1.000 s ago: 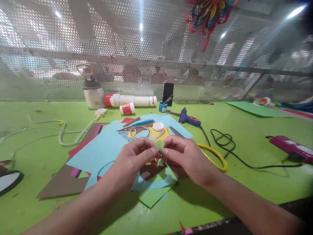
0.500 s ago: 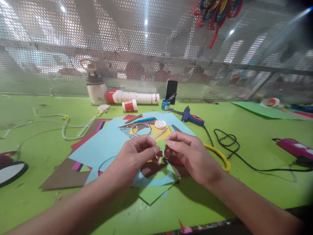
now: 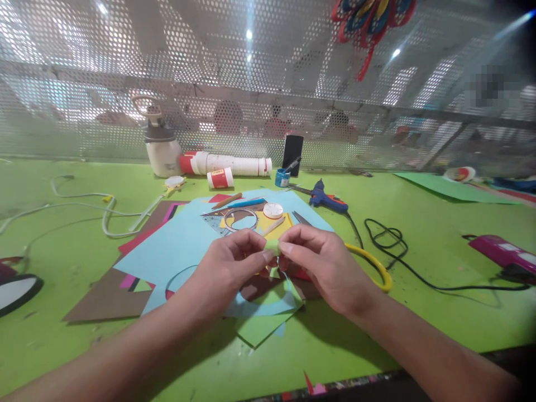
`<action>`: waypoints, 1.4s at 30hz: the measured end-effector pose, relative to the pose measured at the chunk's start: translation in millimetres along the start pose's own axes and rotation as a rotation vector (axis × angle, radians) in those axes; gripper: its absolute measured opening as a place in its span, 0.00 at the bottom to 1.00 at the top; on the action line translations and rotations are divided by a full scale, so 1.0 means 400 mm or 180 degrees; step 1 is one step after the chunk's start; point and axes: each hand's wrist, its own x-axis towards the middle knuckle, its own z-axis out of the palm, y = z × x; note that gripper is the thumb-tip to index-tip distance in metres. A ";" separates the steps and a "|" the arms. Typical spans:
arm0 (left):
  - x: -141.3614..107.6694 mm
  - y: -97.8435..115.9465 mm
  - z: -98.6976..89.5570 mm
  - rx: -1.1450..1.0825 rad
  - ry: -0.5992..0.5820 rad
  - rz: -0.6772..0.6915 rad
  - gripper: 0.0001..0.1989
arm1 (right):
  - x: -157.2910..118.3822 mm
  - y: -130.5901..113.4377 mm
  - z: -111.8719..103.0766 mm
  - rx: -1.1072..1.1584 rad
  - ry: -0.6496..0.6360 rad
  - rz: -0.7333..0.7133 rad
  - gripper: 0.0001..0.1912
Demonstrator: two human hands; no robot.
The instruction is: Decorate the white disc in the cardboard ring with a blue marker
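Between my two hands is a small piece of light green paper [image 3: 272, 246], held above the heap of coloured sheets. My left hand [image 3: 234, 265] pinches its left side with thumb and fingers. On its right side, my right hand [image 3: 316, 259] pinches it too, fingertips close to those of the left. Under them lie a light blue sheet [image 3: 167, 254] and a cut blue piece with a round opening [image 3: 268, 307]. A green sheet [image 3: 257, 332] sticks out at the front. Just beyond my fingers, scissors [image 3: 300, 218] show partly, their handles hidden.
Behind the paper are a tape ring [image 3: 241, 221], a white round lid [image 3: 273, 210], a blue pen [image 3: 247, 203] and a blue glue gun [image 3: 326, 198]. A stack of paper cups [image 3: 230, 164] and a spray bottle [image 3: 163, 151] stand further back. A black cord [image 3: 435, 287] crosses the right side.
The green paper piece has turned or folded and shows less height between my fingertips. My right fingers sit slightly closer to the left ones. The whole view has shifted a little.
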 end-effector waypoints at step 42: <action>0.005 -0.007 -0.006 -0.0152 0.0059 -0.0051 0.12 | 0.009 0.013 -0.005 -0.0060 -0.0127 -0.0116 0.08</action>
